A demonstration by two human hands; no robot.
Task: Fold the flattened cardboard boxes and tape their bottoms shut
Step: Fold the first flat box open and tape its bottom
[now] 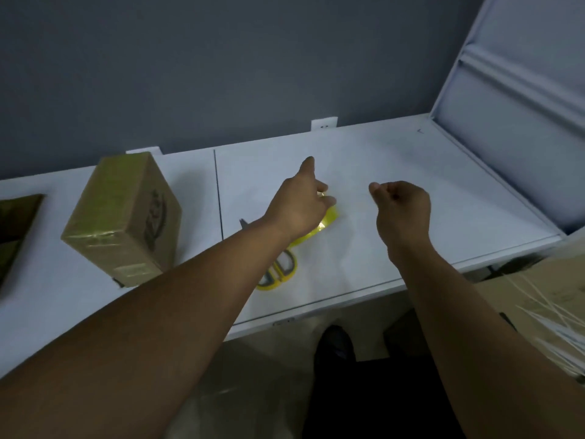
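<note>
Mid-frame, on the white table (pixel 411 172): left hand (pixel 297 204) down on the yellow tape roll (pixel 329 218), fingers curled about it, one finger stretched forward. Just to the right, right hand (pixel 402 207) loosely clenched, thumb and forefinger tips together; impossible to tell whether a clear tape end sits pinched there. Probably drawing off a strip for the next bottom. Pin the roll firmly against the table, pull level and straight rather than upward, and stop once the strip can overlap both ends of a seam. Reach for the yellow-handled scissors (pixel 280 270), lying under the left wrist, only with the strip taut. Left of frame, well apart: a taped cardboard box (pixel 126 217), standing.
</note>
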